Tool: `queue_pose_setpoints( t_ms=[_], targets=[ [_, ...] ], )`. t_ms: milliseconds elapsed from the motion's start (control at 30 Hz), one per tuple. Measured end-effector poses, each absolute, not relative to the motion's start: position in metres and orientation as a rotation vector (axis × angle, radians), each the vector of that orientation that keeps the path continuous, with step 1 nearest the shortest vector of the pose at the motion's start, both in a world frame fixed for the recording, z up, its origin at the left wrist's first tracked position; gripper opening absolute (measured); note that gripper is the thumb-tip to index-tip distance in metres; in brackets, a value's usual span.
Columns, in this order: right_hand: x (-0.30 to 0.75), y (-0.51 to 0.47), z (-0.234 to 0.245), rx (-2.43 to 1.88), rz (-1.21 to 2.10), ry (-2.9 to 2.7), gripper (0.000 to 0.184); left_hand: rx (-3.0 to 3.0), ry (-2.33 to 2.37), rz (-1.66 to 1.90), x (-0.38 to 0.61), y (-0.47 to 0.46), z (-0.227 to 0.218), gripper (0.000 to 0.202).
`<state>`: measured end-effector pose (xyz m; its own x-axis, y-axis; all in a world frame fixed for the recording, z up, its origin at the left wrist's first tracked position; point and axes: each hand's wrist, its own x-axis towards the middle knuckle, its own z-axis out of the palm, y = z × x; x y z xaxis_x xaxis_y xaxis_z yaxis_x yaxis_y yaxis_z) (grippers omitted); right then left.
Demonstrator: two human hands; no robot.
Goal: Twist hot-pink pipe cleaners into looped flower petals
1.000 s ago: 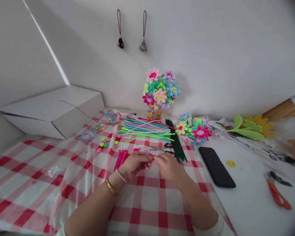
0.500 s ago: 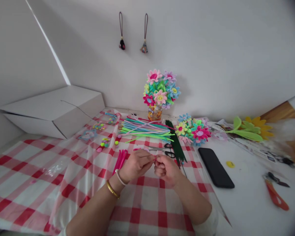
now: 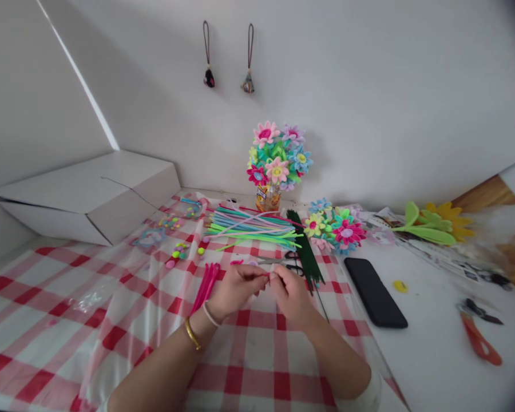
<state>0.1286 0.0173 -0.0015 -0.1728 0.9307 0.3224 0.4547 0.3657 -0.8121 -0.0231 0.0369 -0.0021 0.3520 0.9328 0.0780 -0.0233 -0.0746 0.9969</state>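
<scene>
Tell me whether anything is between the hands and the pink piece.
Nothing visible. The left hand and right hand both pinch the pink piece at their fingertips, over the checked cloth. The scissors lie just beyond, pink stems to the left, neither between.

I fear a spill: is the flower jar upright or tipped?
Upright: the jar stands on its base by the wall, flowers rising straight above it.

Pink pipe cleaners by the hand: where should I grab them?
I'd pinch the pink pipe cleaners across their middle, coming from above on their left. They lie flat in a tight bundle on the checked cloth, and the left hand, pinching a pink piece, sits close on their right.
</scene>
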Motion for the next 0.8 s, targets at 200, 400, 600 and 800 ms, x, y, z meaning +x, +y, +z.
queue_pose_setpoints(
  t_ms=[200, 400, 600, 800],
  targets=[
    [0.126, 0.021, -0.004, -1.105, 1.361, -1.381, 0.026, 1.788, 0.889, 1.161, -0.026, 0.037, -0.003, 0.013],
    [0.146, 0.021, 0.008, -1.082, 0.443, -2.038, 0.015, 1.03, 0.795, 0.966, -0.021, 0.041, -0.007, 0.014],
    [0.137, 0.016, 0.006, -1.106, 0.685, -1.892, 0.022, 1.061, 0.755, 0.94, -0.021, 0.036, -0.003, 0.013],
    [0.127, 0.021, -0.002, -0.995, 1.485, -1.222, 0.026, 1.29, 0.784, 1.102, -0.021, 0.036, 0.001, 0.012]
  ],
)
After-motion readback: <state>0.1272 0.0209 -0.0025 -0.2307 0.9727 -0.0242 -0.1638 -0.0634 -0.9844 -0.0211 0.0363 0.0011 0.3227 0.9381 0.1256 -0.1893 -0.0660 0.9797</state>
